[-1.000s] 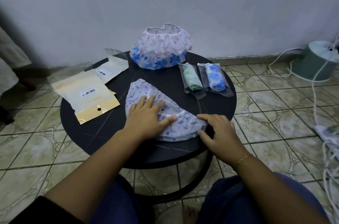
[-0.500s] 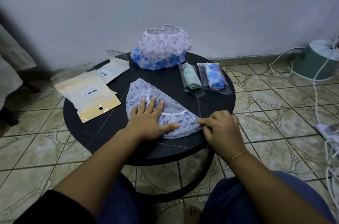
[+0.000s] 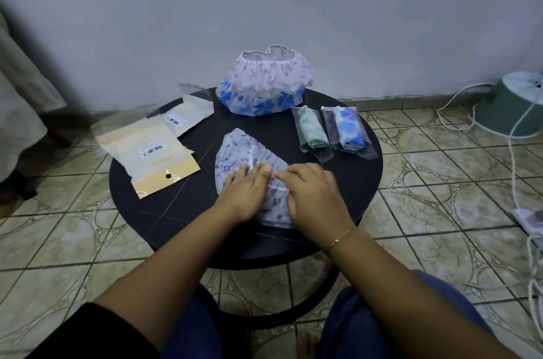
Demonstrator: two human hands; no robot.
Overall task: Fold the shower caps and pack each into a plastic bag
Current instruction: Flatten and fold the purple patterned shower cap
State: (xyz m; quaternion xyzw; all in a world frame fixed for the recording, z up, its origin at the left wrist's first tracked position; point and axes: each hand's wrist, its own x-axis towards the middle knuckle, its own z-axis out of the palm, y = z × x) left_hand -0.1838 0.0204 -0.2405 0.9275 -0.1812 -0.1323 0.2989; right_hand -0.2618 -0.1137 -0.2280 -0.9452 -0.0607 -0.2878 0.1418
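Purple-printed translucent plastic, the shower cap lies at the centre of the frame on the black round tabletop. In the head view, half a second back it was a half-moon with its right tip free under the right hand; now that tip has been carried over leftward, so the cap reads narrower, a rough wedge with its point toward the upper left. The right hand has crossed in from the right and lies over the folded part, fingers slightly curled and blurred; whether it pinches the plastic or only presses it I cannot tell. The left hand stays spread flat on the cap, fingers straight, pinning it. I judge a second fold is under way, with rolling and bagging still ahead.

Above right sit two packed bags, green and blue. At top centre stand the unfolded caps, stacked. Empty plastic bags lie at left.
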